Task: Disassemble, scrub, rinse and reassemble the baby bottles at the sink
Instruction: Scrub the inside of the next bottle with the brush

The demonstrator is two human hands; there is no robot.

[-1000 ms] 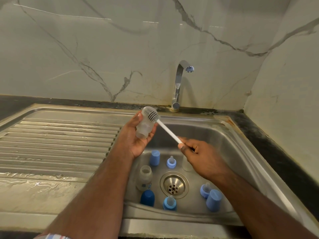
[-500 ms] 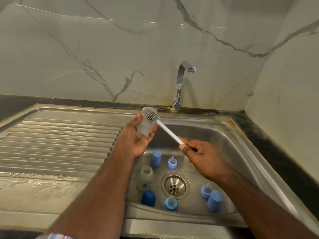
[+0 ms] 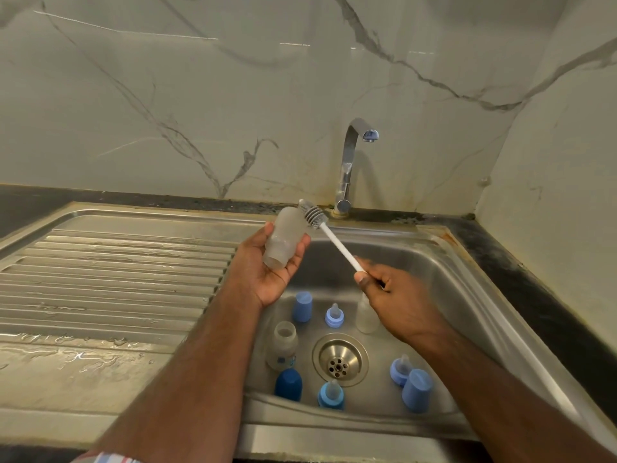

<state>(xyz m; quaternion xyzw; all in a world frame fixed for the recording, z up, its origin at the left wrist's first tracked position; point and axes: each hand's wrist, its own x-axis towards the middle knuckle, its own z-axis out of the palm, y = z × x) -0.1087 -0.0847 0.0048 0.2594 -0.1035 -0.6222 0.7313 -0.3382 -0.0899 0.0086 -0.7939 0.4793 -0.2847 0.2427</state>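
Observation:
My left hand (image 3: 267,272) holds a frosted clear bottle body (image 3: 283,238) above the sink basin (image 3: 444,289), its open mouth tilted down toward me. My right hand (image 3: 397,295) pinches the white handle of a bottle brush (image 3: 312,217). The grey bristle head lies outside the bottle, against the right side of its upper end. Down in the basin stand another open bottle (image 3: 285,345), a clear bottle (image 3: 365,317) partly hidden by my right hand, several blue caps such as the dark one (image 3: 288,384), and nipples in blue rings (image 3: 334,315).
A chrome faucet (image 3: 350,162) rises behind the basin with no water running. The round drain (image 3: 340,359) sits in the middle of the basin floor. The wet ribbed drainboard (image 3: 117,279) stretches to the left. Marble walls close off the back and right.
The brush head has slid off the bottle's upper end to its right side. The bottle has turned a little in my left hand, showing more of its side.

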